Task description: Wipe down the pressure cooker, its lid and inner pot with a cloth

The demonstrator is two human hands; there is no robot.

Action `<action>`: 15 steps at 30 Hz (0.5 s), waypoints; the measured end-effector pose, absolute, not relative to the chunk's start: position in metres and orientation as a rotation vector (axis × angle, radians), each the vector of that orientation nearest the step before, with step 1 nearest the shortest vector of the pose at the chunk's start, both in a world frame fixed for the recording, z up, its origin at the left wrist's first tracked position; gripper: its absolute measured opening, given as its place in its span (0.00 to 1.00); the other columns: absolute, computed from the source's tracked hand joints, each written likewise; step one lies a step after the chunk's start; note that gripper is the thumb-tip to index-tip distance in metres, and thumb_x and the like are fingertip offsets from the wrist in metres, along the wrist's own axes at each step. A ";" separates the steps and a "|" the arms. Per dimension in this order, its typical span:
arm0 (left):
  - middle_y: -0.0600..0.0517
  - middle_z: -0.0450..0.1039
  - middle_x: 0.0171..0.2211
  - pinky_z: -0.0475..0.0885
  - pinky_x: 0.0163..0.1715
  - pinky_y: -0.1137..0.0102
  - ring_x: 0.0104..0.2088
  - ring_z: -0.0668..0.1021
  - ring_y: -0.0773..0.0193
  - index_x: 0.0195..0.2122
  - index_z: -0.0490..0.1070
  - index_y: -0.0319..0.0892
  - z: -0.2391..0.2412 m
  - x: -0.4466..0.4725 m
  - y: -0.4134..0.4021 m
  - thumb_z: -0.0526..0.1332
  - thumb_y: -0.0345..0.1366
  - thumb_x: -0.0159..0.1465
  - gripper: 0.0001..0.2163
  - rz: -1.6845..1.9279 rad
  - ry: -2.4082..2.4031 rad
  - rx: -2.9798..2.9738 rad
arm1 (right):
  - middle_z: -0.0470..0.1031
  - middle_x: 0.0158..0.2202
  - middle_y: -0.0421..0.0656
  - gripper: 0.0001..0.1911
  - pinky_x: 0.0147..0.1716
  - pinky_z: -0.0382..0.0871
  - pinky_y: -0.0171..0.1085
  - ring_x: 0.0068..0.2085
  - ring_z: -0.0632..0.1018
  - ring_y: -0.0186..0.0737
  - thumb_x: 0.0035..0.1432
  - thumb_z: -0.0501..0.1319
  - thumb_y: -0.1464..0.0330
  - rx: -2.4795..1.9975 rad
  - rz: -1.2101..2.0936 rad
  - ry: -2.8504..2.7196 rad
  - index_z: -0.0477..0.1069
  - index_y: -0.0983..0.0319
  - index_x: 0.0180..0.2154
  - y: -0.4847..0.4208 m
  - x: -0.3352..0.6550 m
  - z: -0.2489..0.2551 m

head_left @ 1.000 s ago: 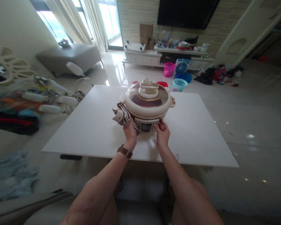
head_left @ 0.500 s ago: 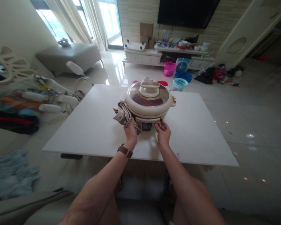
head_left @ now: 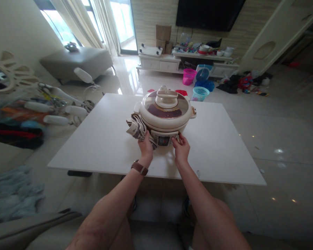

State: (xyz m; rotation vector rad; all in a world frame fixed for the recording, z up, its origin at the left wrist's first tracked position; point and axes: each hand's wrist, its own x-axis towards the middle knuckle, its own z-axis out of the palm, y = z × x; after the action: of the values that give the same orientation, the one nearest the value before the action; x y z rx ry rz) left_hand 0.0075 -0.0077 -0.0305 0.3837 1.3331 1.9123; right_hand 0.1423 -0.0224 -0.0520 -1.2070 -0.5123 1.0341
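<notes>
The cooker (head_left: 165, 114) stands on the white table (head_left: 224, 146), near its middle, right in front of both hands and touching them. The left hand (head_left: 146, 147), with a watch (head_left: 139, 167) on its wrist, is closed on a crumpled patterned cloth (head_left: 135, 127) and presses it against the cooker's lower left front. The right hand (head_left: 182, 148) is at the lower right front, fingers loosely bent, tips against the base just beside the panel (head_left: 163, 139), clasping nothing. The panel lies between the two hands. The cooker is round and cream-coloured, with a small handle at each side. Its lid is on, glassy, with something dark brown showing beneath it. A broad cream knob (head_left: 167, 98) sits on top of the lid.
</notes>
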 end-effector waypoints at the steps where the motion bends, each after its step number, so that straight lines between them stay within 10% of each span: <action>1: 0.44 0.83 0.55 0.74 0.61 0.64 0.56 0.82 0.57 0.50 0.82 0.39 -0.031 0.008 -0.008 0.69 0.34 0.65 0.13 1.911 1.336 0.382 | 0.79 0.63 0.55 0.36 0.58 0.78 0.49 0.61 0.81 0.52 0.45 0.77 0.64 -1.214 1.037 -0.517 0.77 0.63 0.56 -0.023 0.142 -0.051; 15: 0.45 0.84 0.52 0.74 0.62 0.63 0.56 0.82 0.58 0.47 0.82 0.39 -0.029 0.007 -0.008 0.69 0.33 0.65 0.11 1.899 1.367 0.383 | 0.79 0.62 0.55 0.35 0.54 0.80 0.47 0.60 0.81 0.52 0.45 0.77 0.64 -1.250 1.011 -0.523 0.77 0.63 0.56 -0.021 0.142 -0.056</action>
State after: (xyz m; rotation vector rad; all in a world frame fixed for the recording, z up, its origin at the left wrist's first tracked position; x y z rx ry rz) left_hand 0.0072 -0.0082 -0.0290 0.3827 1.3673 1.8994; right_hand 0.1417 -0.0205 -0.0562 -1.2504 -0.5233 1.0107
